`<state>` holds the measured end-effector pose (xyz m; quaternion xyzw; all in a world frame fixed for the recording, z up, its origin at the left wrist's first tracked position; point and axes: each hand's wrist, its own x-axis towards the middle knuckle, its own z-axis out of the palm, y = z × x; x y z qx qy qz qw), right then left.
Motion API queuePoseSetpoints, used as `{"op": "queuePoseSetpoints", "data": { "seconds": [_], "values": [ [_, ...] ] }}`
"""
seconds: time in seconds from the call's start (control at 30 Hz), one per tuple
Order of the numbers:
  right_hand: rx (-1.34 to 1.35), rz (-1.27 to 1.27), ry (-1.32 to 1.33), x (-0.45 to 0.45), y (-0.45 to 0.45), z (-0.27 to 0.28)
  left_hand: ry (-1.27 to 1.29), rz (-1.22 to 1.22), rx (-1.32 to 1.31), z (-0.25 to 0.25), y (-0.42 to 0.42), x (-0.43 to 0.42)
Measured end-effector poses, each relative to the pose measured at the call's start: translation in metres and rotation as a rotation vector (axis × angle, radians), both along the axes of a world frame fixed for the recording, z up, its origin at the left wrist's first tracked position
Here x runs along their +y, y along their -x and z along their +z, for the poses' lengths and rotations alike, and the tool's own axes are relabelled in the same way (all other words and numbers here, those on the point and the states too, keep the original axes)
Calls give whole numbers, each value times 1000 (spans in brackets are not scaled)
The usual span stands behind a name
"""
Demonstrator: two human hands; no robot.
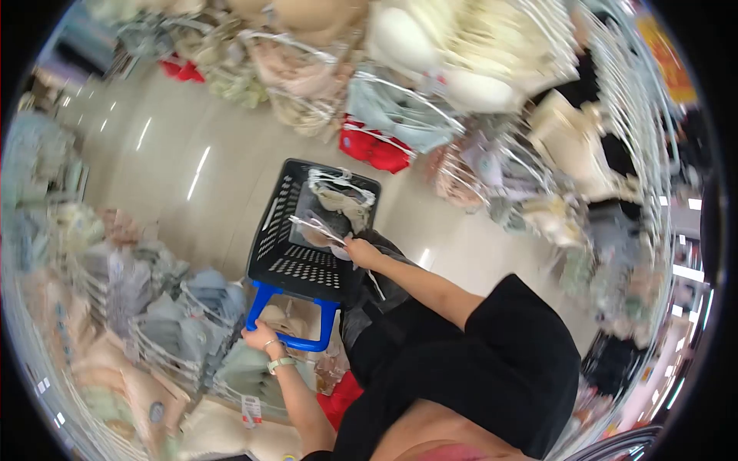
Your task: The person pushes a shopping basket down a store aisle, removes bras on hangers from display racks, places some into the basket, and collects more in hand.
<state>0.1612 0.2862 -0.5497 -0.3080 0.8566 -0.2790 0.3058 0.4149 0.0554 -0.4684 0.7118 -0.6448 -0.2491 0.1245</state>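
"Blue plastic handle [307,343]; how is it held?"
"By the curled left hand [260,335], at seven o'clock from the black perforated plastic basket [307,286]; at four o'clock, a slim white hanger [323,232] is pinched by the right hand [361,252]."

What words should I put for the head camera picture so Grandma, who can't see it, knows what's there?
A person in black holds the blue handle of a black basket in the left hand and white hangers over it in the right hand. Clothes lie inside, and bras hang on both sides of the pale floor.
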Motion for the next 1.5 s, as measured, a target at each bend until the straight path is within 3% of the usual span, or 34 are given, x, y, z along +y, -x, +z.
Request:
{"op": "queuePoseSetpoints", "data": {
  "seconds": [0.17,0.23,0.33,0.37,0.5,0.57,0.6,0.63,0.73,0.87,0.93,0.97,1.07,1.2,1.23,1.37,1.5],
  "values": [
    [-19,97,258,-28,0,11,75,1,-87,25,18,25],
    [-371,-11,165,-32,4,16,108,15,-48,21,14,27],
    [-447,-157,234,-24,22,-20,113,-24,-67,25,19,24],
    [-328,-219,265,-23,28,-37,135,-16,-31,29,21,26],
    [-270,-451,215,-14,86,-89,202,-44,-30,15,14,25],
    [152,-436,175,4,109,-178,201,-35,-74,20,15,25],
    [237,-451,220,-1,125,-156,198,-33,-82,15,10,25],
    [-210,-617,28,-11,139,-115,144,-22,-58,7,0,22],
    [-348,-766,-119,-14,157,-131,81,-2,-38,-6,-13,18],
    [-243,-723,-77,-15,144,-135,104,-2,-28,-1,-7,20],
    [-249,-675,-201,-11,133,-142,112,4,-16,-1,-6,19],
    [-44,-463,-272,-6,134,-154,118,13,-7,-2,-7,19],
    [-164,-392,-338,1,140,-169,100,10,-57,6,-1,18],
    [-243,-481,-586,-1,141,-154,101,9,-69,1,-7,17],
    [-197,-398,-622,1,140,-151,117,-2,-66,0,-6,17],
    [-212,-470,-668,12,133,-162,99,-1,-83,2,-6,17],
    [-250,-541,-697,4,132,-132,104,-11,-108,2,-6,17]
  ]
}}
